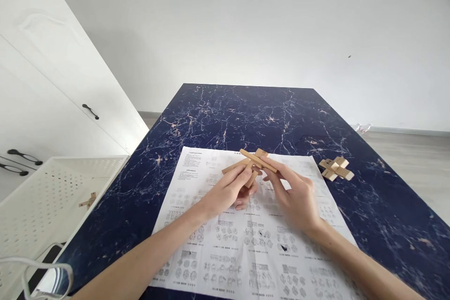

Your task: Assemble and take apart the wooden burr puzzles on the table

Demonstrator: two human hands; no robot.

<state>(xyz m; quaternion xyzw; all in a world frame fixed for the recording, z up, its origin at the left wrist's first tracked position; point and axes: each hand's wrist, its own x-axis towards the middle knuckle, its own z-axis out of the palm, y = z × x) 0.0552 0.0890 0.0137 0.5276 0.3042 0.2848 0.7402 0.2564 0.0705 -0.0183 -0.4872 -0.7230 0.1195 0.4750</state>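
Above the printed instruction sheet [211, 225], my left hand [230, 187] is closed around several light wooden puzzle pieces [235, 165] that cross one another. A number is marked on the end of one piece. My right hand [297, 197] pinches a long wooden stick [258, 160] lying slantwise over the crossed pieces; it touches them. The fingers partly hide where the pieces meet. To the right, at the sheet's edge, an assembled wooden puzzle [336, 168] with numbered faces rests on the table.
The dark blue marbled table [246, 112] extends to the wall. On the left stand a white cabinet [63, 75] with black handles and a white perforated basket [59, 183] holding a small wooden cross piece [87, 200]. A white cable [38, 260] loops at lower left.
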